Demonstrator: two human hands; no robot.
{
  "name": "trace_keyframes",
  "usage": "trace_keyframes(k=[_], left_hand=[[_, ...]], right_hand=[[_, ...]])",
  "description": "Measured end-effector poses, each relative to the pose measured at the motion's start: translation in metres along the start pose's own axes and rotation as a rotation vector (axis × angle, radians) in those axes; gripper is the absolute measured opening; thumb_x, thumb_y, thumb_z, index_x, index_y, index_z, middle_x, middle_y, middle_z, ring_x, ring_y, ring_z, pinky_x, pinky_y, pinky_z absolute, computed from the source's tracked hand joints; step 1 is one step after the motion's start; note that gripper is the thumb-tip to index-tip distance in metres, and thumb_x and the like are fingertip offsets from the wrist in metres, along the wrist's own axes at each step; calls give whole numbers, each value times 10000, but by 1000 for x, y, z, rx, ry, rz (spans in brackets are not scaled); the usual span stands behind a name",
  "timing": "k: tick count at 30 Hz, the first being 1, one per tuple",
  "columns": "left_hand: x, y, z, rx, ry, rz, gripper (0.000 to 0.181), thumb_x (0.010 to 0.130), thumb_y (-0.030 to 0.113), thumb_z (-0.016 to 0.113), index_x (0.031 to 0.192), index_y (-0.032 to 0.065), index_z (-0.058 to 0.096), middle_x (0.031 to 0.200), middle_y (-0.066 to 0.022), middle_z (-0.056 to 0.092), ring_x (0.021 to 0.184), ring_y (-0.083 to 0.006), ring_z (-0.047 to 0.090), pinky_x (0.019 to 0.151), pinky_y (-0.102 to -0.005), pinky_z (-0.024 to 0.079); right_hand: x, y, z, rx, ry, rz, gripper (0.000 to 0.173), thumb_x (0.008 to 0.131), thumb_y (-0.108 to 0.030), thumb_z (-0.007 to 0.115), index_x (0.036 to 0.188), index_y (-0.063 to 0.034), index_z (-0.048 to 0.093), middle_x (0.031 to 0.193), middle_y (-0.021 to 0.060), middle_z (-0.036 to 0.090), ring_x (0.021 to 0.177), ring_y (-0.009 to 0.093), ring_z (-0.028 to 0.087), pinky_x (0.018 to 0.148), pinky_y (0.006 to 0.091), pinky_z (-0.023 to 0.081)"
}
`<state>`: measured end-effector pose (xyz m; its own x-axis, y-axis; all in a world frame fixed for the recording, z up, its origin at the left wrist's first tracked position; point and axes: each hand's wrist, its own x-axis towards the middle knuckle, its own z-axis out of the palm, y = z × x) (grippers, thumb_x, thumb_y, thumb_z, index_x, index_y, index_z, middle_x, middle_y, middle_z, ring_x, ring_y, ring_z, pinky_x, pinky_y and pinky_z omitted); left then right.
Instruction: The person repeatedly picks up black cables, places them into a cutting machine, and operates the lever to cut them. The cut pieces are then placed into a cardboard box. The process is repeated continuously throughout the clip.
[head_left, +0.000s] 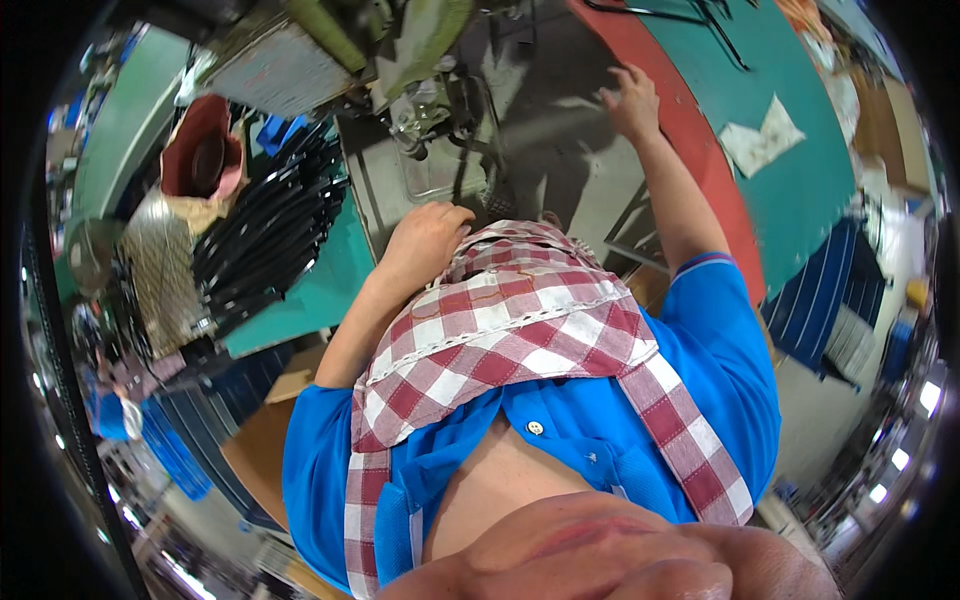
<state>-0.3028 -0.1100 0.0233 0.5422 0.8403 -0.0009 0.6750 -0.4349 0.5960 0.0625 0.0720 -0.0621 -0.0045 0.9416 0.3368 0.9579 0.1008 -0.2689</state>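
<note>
My left hand (427, 244) rests against the front of the red-and-white checked apron (517, 307) at waist height. Its fingers are bent and their tips partly hidden, so whether they grip the cloth cannot be told. Out to the other side, my right hand (634, 101) is held up with its fingers apart and nothing in them. It is beside the red edge (694, 127) of a green-topped table (795, 180). Ahead of me stands a green-painted machine (420, 49) with bare metal parts (420, 112) at its lower front.
On the left green tabletop (300, 300) lies a heap of glossy black rods or tubes (274, 217), with a pink-lined open container (199, 161) beside it. A white cloth (761, 139) and black bent-metal pieces (697, 15) lie on the right table. A cardboard box (262, 457) is at lower left.
</note>
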Motion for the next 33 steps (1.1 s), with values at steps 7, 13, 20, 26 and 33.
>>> trace_keyframes(k=[7,13,20,26,33], left_hand=[[-36,33,21,15,256,-255,178,842,117,586,994,32,624,921,-135,615,905,-326,582,824,-408,458],[-55,59,62,66,385,-344,160,809,104,592,949,29,609,897,-112,601,871,-307,584,773,-402,473],[-62,48,67,-103,449,-493,173,833,158,598,967,49,594,916,-140,603,878,-331,582,784,-412,468],[-44,-42,40,157,460,-479,187,844,211,593,967,70,600,904,-122,598,946,-315,567,816,-444,442],[94,-148,-14,582,834,-166,214,724,104,626,938,105,634,931,-67,609,980,-284,539,857,-445,373]], right_hand=[[134,18,26,-156,-31,-44,588,833,-411,627,1341,-171,453,1439,104,399,1320,319,377,1037,478,365],[169,56,72,-301,-275,-108,556,850,-399,618,1310,-118,482,1363,104,476,1249,331,449,1015,470,379],[98,55,62,-77,36,-214,270,843,-251,641,1001,-42,571,964,159,635,973,391,573,865,479,417],[-8,33,-19,251,14,-178,204,901,-193,603,1016,-28,568,893,188,640,833,365,620,722,416,480],[-76,49,-132,123,220,-38,261,920,-160,585,1167,-79,566,954,203,661,858,346,651,730,392,509]])
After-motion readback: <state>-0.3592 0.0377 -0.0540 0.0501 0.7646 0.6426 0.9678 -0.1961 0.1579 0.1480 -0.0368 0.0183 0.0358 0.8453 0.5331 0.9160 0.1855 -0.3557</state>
